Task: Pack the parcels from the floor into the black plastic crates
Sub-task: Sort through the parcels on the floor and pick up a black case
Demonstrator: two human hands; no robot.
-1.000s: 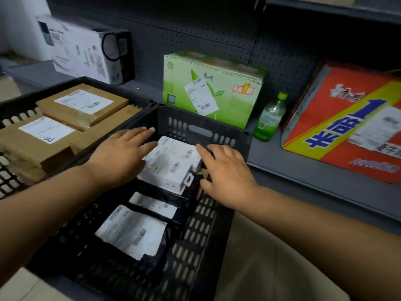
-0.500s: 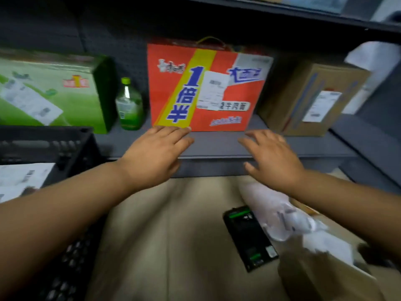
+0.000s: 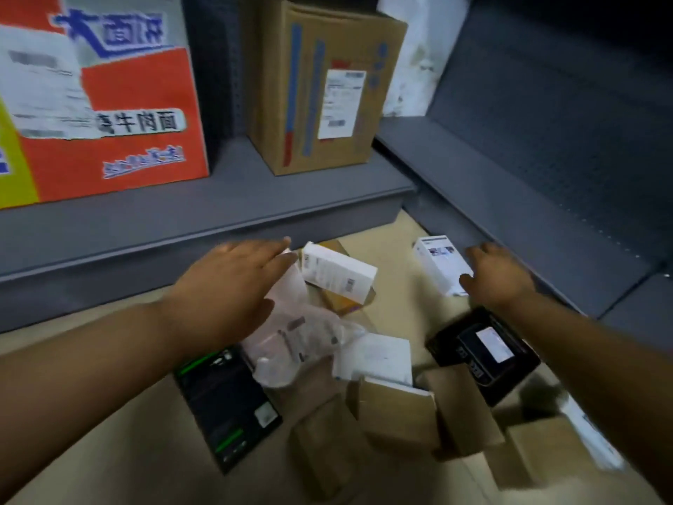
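Note:
A heap of parcels lies on the beige floor. My left hand (image 3: pixel 236 282) hovers with straight fingers over a white plastic mailer bag (image 3: pixel 298 333), close to a white box (image 3: pixel 338 277) lying tilted on the heap. My right hand (image 3: pixel 499 277) reaches with relaxed fingers beside a second white box (image 3: pixel 437 264) near the shelf corner; I cannot tell whether it touches the box. A black flat pack with green stripes (image 3: pixel 227 402), a black box with a white label (image 3: pixel 484 349) and several brown cartons (image 3: pixel 397 413) lie nearer me. No black crate is in view.
A grey shelf ledge (image 3: pixel 218 220) runs above the heap and turns a corner at the right. On it stand a red and yellow carton (image 3: pixel 109 114) and a tall brown box (image 3: pixel 320 85). Bare floor (image 3: pixel 109 431) lies at the lower left.
My view swung right from the black crate to the parcel heap on the floor. Both hands left the crate empty and now reach down over the parcels.

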